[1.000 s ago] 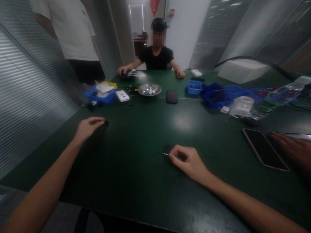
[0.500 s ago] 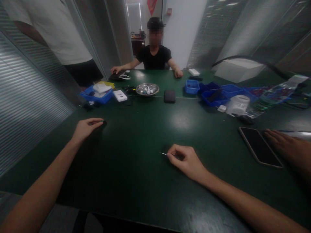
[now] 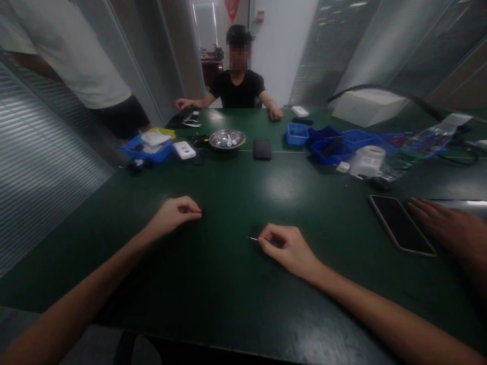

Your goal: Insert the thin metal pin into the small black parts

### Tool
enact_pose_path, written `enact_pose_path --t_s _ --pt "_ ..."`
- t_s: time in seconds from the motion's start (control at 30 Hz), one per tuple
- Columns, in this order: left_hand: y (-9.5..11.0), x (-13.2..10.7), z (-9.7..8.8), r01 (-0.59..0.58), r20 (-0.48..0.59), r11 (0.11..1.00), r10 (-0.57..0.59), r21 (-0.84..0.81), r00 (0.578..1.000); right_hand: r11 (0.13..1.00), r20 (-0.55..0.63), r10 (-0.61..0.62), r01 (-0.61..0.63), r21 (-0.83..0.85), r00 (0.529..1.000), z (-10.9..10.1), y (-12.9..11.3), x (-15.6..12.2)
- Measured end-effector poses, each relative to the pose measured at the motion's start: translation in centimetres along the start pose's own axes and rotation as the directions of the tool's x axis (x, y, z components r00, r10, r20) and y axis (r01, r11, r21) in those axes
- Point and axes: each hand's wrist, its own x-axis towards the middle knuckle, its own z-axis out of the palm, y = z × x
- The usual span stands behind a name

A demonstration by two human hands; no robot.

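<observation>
Our left hand [image 3: 175, 214], pinching a small dark part [image 3: 203, 213], has slid toward the smartphone [image 3: 401, 224]. Our right hand [image 3: 288, 249] pinches a thin pin [image 3: 251, 238], left of it. Part and pin now sit near each other, not touching.

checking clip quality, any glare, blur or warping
Head view: dim, soft; pale glare patch on the table; walls tilt at the edges; the dark bit in the left hand and the thin tool in the right hand are too blurred to identify.

Bare green tabletop [image 3: 243, 187] between left hand [image 3: 175, 213] and right hand [image 3: 289, 251], clear up to metal bowl [image 3: 227, 139]; phone [image 3: 401, 223], co-worker's hand [image 3: 445, 228] rightward.
</observation>
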Motion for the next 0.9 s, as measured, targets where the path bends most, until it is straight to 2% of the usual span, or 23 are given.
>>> enact_pose_path --t_s 0.07,0.1,0.2,0.3,0.37,0.53,0.63,0.73,0.9 --pt "3.3 0.4 3.5 -0.165 0.066 0.986 0.167 -0.039 0.984 1.0 0.001 0.009 -0.009 0.001 1.0 0.0 0.0 0.0" --pt "4.5 0.7 4.8 -0.208 0.085 0.977 0.21 -0.038 0.974 1.0 0.001 0.013 -0.013 0.002 1.0 0.0 0.0 0.0" --pt "6.7 1.6 6.9 -0.238 0.081 0.971 0.238 -0.013 0.968 1.0 -0.004 0.019 -0.019 0.004 1.0 0.0 0.0 0.0" --pt "7.1 2.3 7.0 -0.226 0.104 0.974 0.228 -0.03 0.968 1.0 -0.018 0.026 -0.026 -0.004 0.999 -0.1 -0.1 0.0" --pt "7.2 2.3 7.2 -0.272 0.145 0.961 0.275 -0.043 0.95 0.999 -0.036 0.038 -0.039 -0.014 0.999 -0.2 -0.2 0.1" --pt "7.2 1.2 9.2 -0.517 0.144 0.855 0.516 -0.035 0.844 0.995 -0.1 0.077 -0.083 -0.062 0.992 -0.5 -0.2 0.1" --pt "6.9 0.7 10.0 -0.588 0.119 0.809 0.584 -0.006 0.803 0.993 -0.082 0.089 -0.095 -0.076 0.993 -0.8 -0.1 0.1" --pt "6.6 0.6 10.1 -0.598 0.121 0.801 0.593 0.003 0.796 0.992 -0.045 0.088 -0.092 -0.082 0.995 -0.9 0.0 0.2" --pt "6.7 0.5 9.8 -0.576 0.148 0.817 0.572 -0.022 0.807 0.995 -0.022 0.057 -0.059 -0.083 0.998 -0.5 0.0 0.3"
